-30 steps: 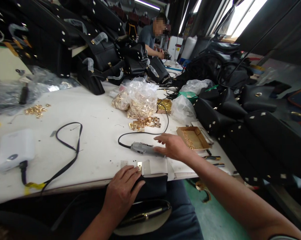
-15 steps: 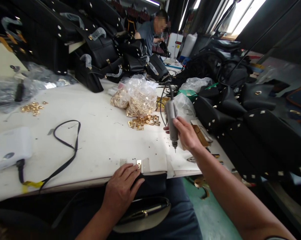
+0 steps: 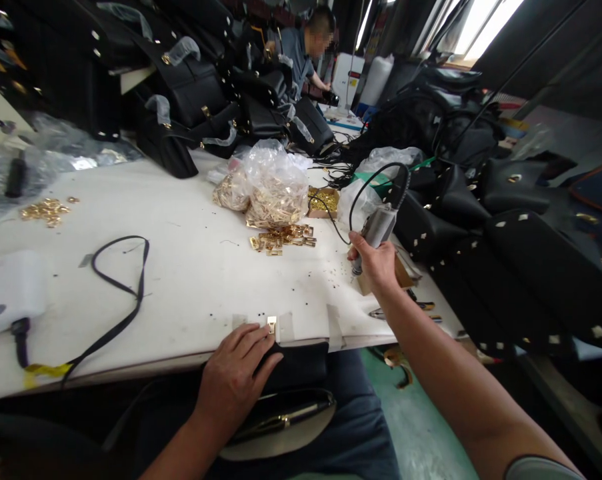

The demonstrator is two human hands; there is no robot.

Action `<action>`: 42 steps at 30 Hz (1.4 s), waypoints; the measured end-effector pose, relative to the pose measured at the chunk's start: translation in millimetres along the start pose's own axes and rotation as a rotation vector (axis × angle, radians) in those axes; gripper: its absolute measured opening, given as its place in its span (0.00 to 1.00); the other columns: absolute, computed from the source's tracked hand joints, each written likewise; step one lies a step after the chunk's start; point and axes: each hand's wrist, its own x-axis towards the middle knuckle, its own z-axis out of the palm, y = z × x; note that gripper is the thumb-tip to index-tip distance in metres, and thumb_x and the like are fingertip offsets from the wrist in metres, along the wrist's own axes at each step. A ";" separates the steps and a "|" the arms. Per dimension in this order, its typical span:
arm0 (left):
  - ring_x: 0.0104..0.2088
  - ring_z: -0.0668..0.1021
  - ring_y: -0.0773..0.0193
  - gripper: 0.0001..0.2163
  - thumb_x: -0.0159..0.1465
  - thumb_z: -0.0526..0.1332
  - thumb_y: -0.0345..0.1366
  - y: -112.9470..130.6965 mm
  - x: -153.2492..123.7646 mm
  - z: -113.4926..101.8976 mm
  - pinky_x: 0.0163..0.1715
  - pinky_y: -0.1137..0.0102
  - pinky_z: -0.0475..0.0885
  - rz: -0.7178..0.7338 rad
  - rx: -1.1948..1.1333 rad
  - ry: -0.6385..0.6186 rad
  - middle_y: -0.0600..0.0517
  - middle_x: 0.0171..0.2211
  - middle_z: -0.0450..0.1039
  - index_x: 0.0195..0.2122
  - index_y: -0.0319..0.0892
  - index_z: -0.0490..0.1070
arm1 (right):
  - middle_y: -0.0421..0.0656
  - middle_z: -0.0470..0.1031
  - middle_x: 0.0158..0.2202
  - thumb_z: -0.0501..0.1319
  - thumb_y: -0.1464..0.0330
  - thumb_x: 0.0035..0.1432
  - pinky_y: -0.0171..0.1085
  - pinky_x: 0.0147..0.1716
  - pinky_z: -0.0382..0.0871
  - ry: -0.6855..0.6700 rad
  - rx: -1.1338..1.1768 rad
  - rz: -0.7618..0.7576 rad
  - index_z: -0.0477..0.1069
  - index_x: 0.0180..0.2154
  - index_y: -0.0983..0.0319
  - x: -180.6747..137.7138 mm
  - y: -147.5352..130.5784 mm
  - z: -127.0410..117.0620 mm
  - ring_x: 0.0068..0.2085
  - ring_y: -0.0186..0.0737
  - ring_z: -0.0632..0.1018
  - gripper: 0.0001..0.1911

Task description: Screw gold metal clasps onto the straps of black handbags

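My right hand is closed round a grey corded power tool, held tip-down above the white table near a small cardboard box. My left hand lies with fingers spread on a black leather piece at the table's near edge, its fingertips beside a small gold clasp taped to the table. A black bag with a gold-trimmed handle rests on my lap.
Clear bags of gold hardware and loose gold fittings lie mid-table. A white power unit with a black cord sits left. Black handbags pile up behind and to the right. Another person works at the far end.
My right hand picked the power tool up off the table, raised it, then moved it right and tilted it. My left hand stayed on the black piece.
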 end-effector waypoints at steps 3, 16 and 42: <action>0.52 0.79 0.53 0.08 0.69 0.64 0.34 -0.2 1.4 -0.3 0.53 0.56 0.78 0.000 0.001 0.000 0.48 0.48 0.81 0.48 0.43 0.77 | 0.36 0.70 0.19 0.72 0.53 0.52 0.34 0.21 0.66 0.019 -0.004 -0.009 0.71 0.31 0.61 0.3 1.6 -2.6 0.20 0.35 0.70 0.20; 0.53 0.78 0.52 0.09 0.69 0.65 0.34 -2.1 -1.6 0.9 0.54 0.55 0.77 0.005 -0.003 -0.016 0.48 0.49 0.80 0.50 0.42 0.76 | 0.35 0.68 0.18 0.69 0.53 0.55 0.35 0.22 0.67 0.134 0.039 -0.032 0.68 0.29 0.58 -1.6 13.0 15.1 0.20 0.36 0.70 0.18; 0.53 0.78 0.52 0.09 0.68 0.65 0.35 4.5 -1.0 -1.5 0.55 0.54 0.76 -0.070 -0.059 -0.029 0.47 0.50 0.81 0.48 0.43 0.77 | 0.34 0.64 0.19 0.71 0.53 0.54 0.34 0.19 0.68 -0.099 0.344 0.122 0.66 0.29 0.59 -46.0 -27.4 54.0 0.19 0.33 0.68 0.20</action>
